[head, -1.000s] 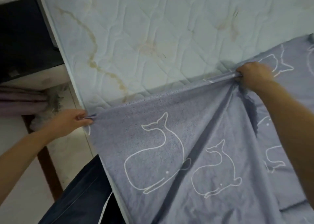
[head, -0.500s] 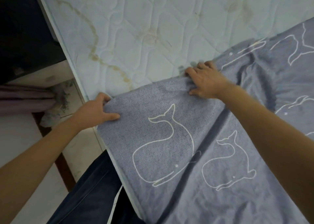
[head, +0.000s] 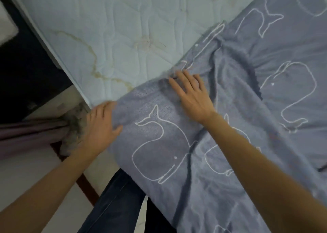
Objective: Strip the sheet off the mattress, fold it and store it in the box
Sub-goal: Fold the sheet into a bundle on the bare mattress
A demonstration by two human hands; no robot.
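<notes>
Currently, left to right:

- Far left: a dark gap runs beside the bed, with a bunched purple curtain [head: 26, 132] below it and pale floor [head: 31, 183] crossed by a brown strip [head: 86, 188].
- Left hand [head: 100, 125]: at the mattress side edge, on the near corner of the sheet [head: 230, 153]. The thumb lies stretched on top of the cloth. The fingers are bent at the sheet's edge. The tips are blurred, so it cannot be told whether they pinch the cloth or only rest on it.
- Below that hand: a leg in dark jeans [head: 115, 202] stands against the side of the bed.
- Mattress [head: 123, 29]: pale quilted top with brownish stain lines. It is bare across the upper left of the view.
- Sheet: grey-blue with white whale outlines, covering the lower right of the mattress. Its free edge runs diagonally from the left hand up to the top right. Deep creases fan out from the middle.
- Right hand [head: 192, 94]: palm down on the sheet just inside that free edge. The fingers are straight and spread wide, holding nothing, and they press the cloth flat where it is rumpled.
- Far right: more sheet, wrinkled but lying on the mattress.
</notes>
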